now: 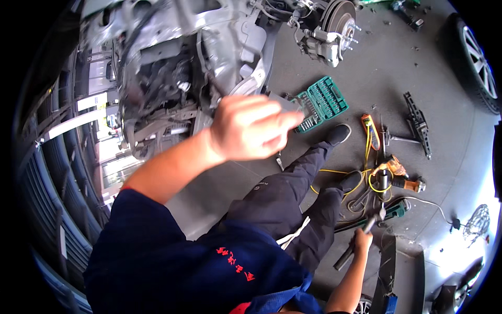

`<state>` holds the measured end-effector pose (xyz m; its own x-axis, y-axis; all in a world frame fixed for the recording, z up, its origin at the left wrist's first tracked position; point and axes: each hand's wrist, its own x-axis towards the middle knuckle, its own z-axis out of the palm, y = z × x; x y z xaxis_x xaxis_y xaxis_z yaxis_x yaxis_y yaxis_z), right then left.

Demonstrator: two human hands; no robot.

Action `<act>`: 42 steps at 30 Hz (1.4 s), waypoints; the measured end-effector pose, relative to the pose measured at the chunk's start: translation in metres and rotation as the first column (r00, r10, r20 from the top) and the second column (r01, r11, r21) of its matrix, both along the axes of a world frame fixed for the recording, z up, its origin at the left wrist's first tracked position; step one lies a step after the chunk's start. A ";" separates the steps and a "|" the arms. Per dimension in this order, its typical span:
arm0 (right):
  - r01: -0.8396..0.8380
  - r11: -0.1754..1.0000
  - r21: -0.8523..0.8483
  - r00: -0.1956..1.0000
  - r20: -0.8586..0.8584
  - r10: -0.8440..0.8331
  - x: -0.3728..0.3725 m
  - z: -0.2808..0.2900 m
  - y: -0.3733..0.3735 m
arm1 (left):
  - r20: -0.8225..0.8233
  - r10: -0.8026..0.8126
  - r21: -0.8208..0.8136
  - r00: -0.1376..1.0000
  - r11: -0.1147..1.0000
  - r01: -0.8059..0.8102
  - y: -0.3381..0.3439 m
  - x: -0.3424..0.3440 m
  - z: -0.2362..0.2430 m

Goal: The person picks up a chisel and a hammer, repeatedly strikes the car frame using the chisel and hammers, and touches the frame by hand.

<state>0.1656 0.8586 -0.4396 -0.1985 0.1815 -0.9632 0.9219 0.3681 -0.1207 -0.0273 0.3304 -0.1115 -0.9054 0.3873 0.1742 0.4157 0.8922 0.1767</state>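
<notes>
My left hand is raised in front of the stripped car body, blurred, its fingers curled closed. A flat grey piece shows just beyond the knuckles; whether the hand grips it, I cannot tell. Low on the right, my right hand is wrapped round a hammer. Its metal head end points up and away, and the dark grip sticks out below the fist. Beyond my left hand, an open green socket set case lies on the floor, partly covered by the fingers.
A brake disc hangs at the top. On the floor lie an orange meter with yellow leads, an orange power tool, a black jack-like bar and a green tool. A wheel stands far right.
</notes>
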 end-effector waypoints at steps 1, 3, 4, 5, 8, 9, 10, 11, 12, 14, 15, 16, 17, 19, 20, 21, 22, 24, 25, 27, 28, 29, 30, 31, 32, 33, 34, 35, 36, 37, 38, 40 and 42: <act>0.045 0.997 0.056 0.996 0.077 -0.049 0.001 -0.002 -0.005 | -0.006 0.036 -0.019 0.999 0.999 -0.036 0.000 -0.001 -0.002; 0.077 0.990 0.120 0.978 0.183 -0.098 0.019 0.001 0.001 | 0.016 0.082 -0.082 0.996 0.993 -0.081 0.004 -0.005 0.006; 0.105 0.981 0.163 0.957 0.253 -0.144 0.030 -0.001 0.008 | 0.028 0.073 -0.119 0.997 0.990 -0.069 0.003 -0.010 0.010; 0.130 0.971 0.202 0.932 0.308 -0.189 0.037 -0.008 0.011 | -0.035 0.089 -0.080 0.995 0.993 -0.092 0.000 -0.019 0.014; 0.165 0.971 0.174 0.856 0.464 -0.229 0.062 -0.019 0.022 | -0.067 0.250 0.028 0.966 0.968 -0.249 0.002 -0.043 0.019; 0.152 0.979 0.139 0.849 0.488 -0.201 0.061 -0.018 0.015 | -0.034 0.275 0.003 0.961 0.962 -0.275 0.002 -0.048 0.025; 0.156 0.979 0.133 0.849 0.489 -0.201 0.057 -0.022 0.007 | -0.009 0.243 -0.021 0.970 0.970 -0.243 -0.002 -0.047 0.026; 0.129 0.986 0.107 0.870 0.465 -0.164 0.051 -0.024 -0.004 | 0.048 0.226 -0.018 0.973 0.974 -0.226 -0.004 -0.044 0.030; 0.102 0.991 0.089 0.886 0.444 -0.132 0.043 -0.022 -0.013 | 0.114 0.209 -0.008 0.971 0.978 -0.209 0.000 -0.041 0.030; 0.084 0.994 0.069 0.906 0.410 -0.105 0.021 -0.027 -0.036 | 0.343 0.086 -0.055 0.935 0.996 -0.072 0.001 -0.033 0.036; 0.085 0.996 0.022 0.931 0.355 -0.087 0.005 -0.031 -0.048 | 0.342 0.052 0.017 0.938 0.998 -0.062 -0.002 -0.023 0.024; 0.083 0.996 -0.019 0.951 0.301 -0.074 -0.007 -0.032 -0.058 | 0.350 0.050 0.016 0.935 0.998 -0.059 -0.002 -0.021 0.020; 0.094 0.995 -0.045 0.964 0.255 -0.080 -0.017 -0.034 -0.066 | 0.304 0.069 0.013 0.950 0.997 -0.077 0.001 -0.020 0.017; 0.162 0.980 -0.114 0.976 0.162 -0.143 -0.044 -0.043 -0.084 | 0.291 0.065 -0.011 0.955 0.998 -0.065 0.001 -0.023 0.018; 0.216 0.964 -0.154 0.973 0.123 -0.198 -0.057 -0.045 -0.091 | 0.291 0.064 -0.016 0.955 0.998 -0.062 -0.001 -0.023 0.017; 0.192 0.965 -0.176 0.980 0.086 -0.179 -0.067 -0.048 -0.093 | 0.293 0.046 0.009 0.955 0.999 -0.051 -0.001 -0.025 0.017; 0.190 0.962 -0.198 0.981 0.071 -0.179 -0.066 -0.063 -0.086 | 0.293 0.028 0.034 0.956 0.999 -0.040 -0.002 -0.026 0.018; 0.244 0.952 -0.185 0.969 0.089 -0.231 -0.096 -0.052 -0.103 | 0.342 0.008 0.038 0.939 0.999 -0.023 -0.005 -0.032 0.026; 0.236 0.951 -0.200 0.971 0.085 -0.223 -0.101 -0.052 -0.104 | 0.391 -0.019 0.052 0.920 0.999 -0.002 -0.008 -0.038 0.031; 0.234 0.951 -0.204 0.972 0.065 -0.226 -0.102 -0.044 -0.094 | 0.345 0.007 0.067 0.938 0.997 -0.032 -0.012 -0.053 0.038; 0.236 0.949 -0.209 0.972 0.058 -0.229 -0.100 -0.039 -0.088 | 0.311 0.034 0.081 0.950 0.995 -0.062 -0.014 -0.058 0.039; 0.207 0.962 -0.178 0.977 0.082 -0.195 -0.097 -0.037 -0.081 | 0.247 0.089 0.134 0.965 0.983 -0.125 -0.011 -0.060 0.037; 0.181 0.966 -0.185 0.983 0.057 -0.173 -0.091 -0.034 -0.074 | 0.218 0.102 0.077 0.971 0.990 -0.121 -0.009 -0.057 0.041; 0.170 0.967 -0.191 0.985 0.052 -0.163 -0.086 -0.030 -0.067 | 0.192 0.128 0.115 0.973 0.982 -0.152 -0.009 -0.054 0.042; 0.153 0.970 -0.191 0.988 0.046 -0.146 -0.078 -0.026 -0.055 | 0.168 0.159 0.160 0.973 0.970 -0.186 -0.008 -0.050 0.039; 0.110 0.982 -0.155 0.992 0.074 -0.099 -0.069 -0.020 -0.041 | 0.147 0.157 0.195 0.977 0.963 -0.184 -0.006 -0.048 0.039; 0.063 0.990 -0.125 0.994 0.099 -0.050 -0.062 -0.018 -0.030 | 0.119 0.158 0.224 0.980 0.957 -0.182 -0.005 -0.048 0.039; 0.070 0.995 -0.074 0.989 0.139 -0.059 -0.050 -0.014 -0.014 | 0.122 0.155 0.274 0.980 0.944 -0.183 -0.007 -0.048 0.032; 0.073 0.997 -0.021 0.982 0.179 -0.068 -0.037 -0.011 0.001 | 0.148 0.159 0.254 0.976 0.948 -0.193 -0.008 -0.047 0.034; 0.035 0.999 -0.001 0.972 0.234 -0.033 -0.025 -0.005 0.015 | 0.150 0.170 0.266 0.974 0.942 -0.205 -0.008 -0.045 0.031; -0.005 1.000 0.024 0.957 0.290 -0.002 -0.017 0.004 0.029 | 0.155 0.181 0.283 0.971 0.934 -0.219 -0.008 -0.044 0.026; -0.017 0.999 0.032 0.947 0.321 0.006 0.003 0.026 0.045 | 0.221 0.194 0.269 0.956 0.930 -0.251 -0.006 -0.040 0.037; -0.024 0.998 0.064 0.946 0.325 0.002 0.018 0.055 0.049 | 0.237 0.273 0.220 0.932 0.920 -0.325 -0.011 -0.033 0.035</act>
<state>0.1840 0.9073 -0.3850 0.1199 0.2465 -0.9617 0.9022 0.3772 0.2092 -0.0603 0.3195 -0.0770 -0.9976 0.0598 0.0353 0.0693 0.8843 0.4618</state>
